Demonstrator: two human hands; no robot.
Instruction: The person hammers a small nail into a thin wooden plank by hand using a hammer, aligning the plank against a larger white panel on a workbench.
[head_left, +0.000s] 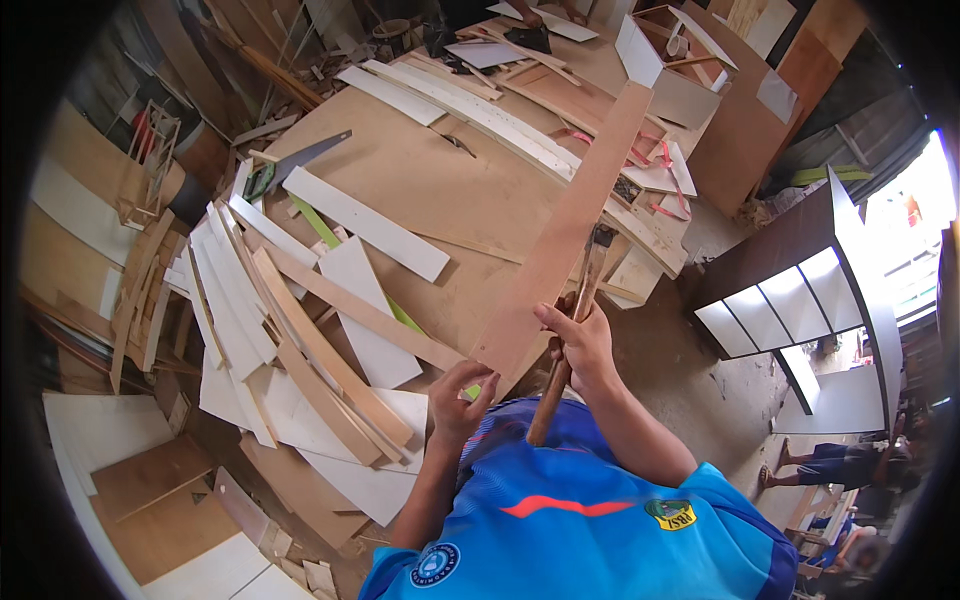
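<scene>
My right hand (587, 341) grips the wooden handle of a hammer (574, 330), its dark head pointing away from me, and also holds the edge of a long reddish plywood strip (566, 225). The strip slants up and away to the right, above the worktable (367, 172). At the strip's near end is my left hand (461, 394), its fingers bent and thumb close to the index finger. Whether it pinches something small cannot be told. A small dark spot shows on the strip near that end.
White and bare wood strips (330, 360) lie piled at the left, beside a green-handled handsaw (300, 163). Long white boards (480, 112) and red ribbon (667, 165) lie across the table. A white-and-brown cabinet (795, 292) stands right. Other people are at the far edge and lower right.
</scene>
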